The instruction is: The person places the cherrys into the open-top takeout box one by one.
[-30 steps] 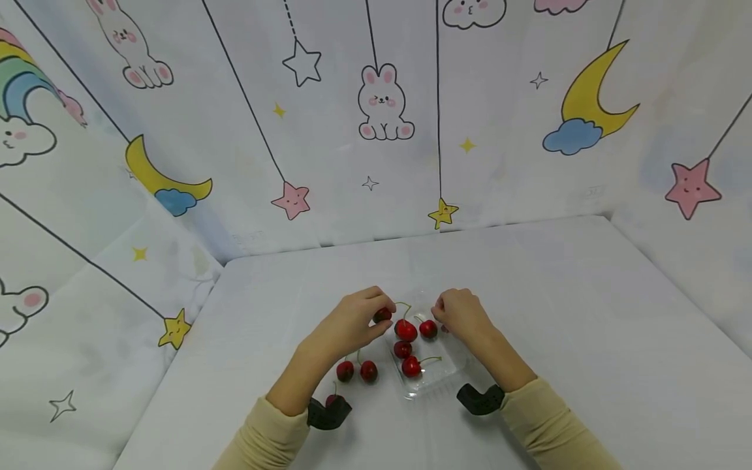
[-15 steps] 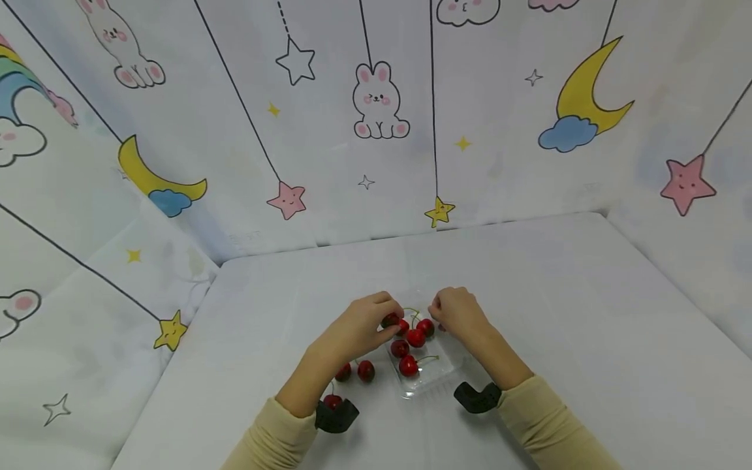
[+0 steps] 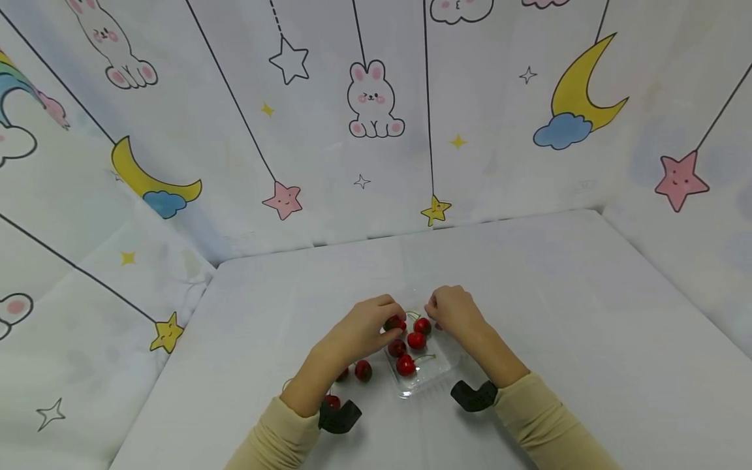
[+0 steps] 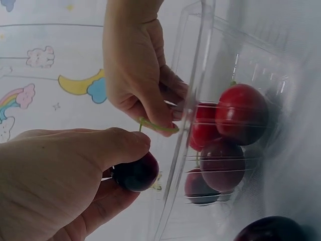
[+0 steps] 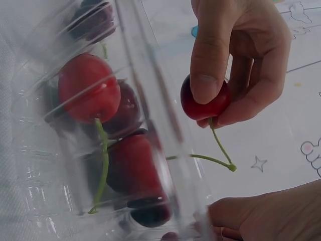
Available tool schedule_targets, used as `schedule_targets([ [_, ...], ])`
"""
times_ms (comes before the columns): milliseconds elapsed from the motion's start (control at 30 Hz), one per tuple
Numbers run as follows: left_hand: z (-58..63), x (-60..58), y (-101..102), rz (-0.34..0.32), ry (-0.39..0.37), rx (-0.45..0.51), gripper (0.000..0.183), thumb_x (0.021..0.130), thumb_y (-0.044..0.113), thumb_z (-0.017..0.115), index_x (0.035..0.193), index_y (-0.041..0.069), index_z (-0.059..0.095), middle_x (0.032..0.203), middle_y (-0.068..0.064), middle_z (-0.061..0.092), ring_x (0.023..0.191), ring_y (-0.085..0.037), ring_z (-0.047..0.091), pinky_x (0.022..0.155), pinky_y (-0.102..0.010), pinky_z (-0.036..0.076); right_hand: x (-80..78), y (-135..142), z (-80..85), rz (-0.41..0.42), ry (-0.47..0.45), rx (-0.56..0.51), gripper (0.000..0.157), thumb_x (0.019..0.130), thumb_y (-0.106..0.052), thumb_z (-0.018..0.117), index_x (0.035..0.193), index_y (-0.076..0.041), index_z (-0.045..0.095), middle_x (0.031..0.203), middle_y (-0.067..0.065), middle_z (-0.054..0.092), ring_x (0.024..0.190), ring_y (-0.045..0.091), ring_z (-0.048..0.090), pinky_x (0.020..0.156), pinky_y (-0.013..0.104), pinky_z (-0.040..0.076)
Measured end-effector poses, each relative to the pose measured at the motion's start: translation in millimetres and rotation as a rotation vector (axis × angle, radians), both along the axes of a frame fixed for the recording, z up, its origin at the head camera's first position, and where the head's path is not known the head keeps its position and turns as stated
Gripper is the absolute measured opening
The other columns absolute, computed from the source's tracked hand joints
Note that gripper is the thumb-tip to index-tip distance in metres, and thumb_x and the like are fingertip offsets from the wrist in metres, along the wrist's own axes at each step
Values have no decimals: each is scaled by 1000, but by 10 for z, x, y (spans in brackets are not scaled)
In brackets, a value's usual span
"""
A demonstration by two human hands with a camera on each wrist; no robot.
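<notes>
My left hand [image 3: 364,326] pinches a dark red cherry [image 4: 136,173] between thumb and fingers, above the left rim of a clear plastic box [image 3: 431,375]. The cherry's green stem [image 5: 218,145] hangs bent below it in the right wrist view. At the box's far right side, my right hand [image 3: 455,312] has its fingers curled at the rim and grips it. Several cherries lie inside the box, among them a bright red cherry [image 3: 406,365] near the front with its stem pointing right. My left hand partly hides the box's back left corner.
Loose cherries lie on the white table [image 3: 529,281] left of the box: one cherry [image 3: 363,371] in plain sight, others partly hidden by the left forearm and black wrist mount [image 3: 341,418]. A patterned white cloth [image 3: 329,143] encloses the back and sides.
My left hand has moved right with the cherry, from beside the box to over its left rim. A cherry inside has shifted toward the right and front. My right hand stays at the rim.
</notes>
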State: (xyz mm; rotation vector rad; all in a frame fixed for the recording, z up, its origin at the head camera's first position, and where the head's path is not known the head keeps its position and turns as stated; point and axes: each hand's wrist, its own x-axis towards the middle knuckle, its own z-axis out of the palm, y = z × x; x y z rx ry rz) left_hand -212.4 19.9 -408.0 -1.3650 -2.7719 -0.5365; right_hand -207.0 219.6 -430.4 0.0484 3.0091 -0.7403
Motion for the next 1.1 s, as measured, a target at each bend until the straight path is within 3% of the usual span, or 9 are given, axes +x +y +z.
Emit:
schedule_targets([
  [667,-163,-17,95,-33,-36,-85,18,87,18,68,104,13,67,102,3,63,92,-10,60,83,-20,51,3,2,-6,0,7,-6,18,89,-16,61,75,-6,65,62,2,59,50,10,54,47,21,44],
  [1100,-260,-38,221,-81,-26,-122,14,87,17,68,101,14,69,98,3,63,84,-6,57,75,-14,49,5,-2,-3,-9,-13,-18,18,90,-16,60,75,-6,65,61,2,60,51,9,55,47,21,42],
])
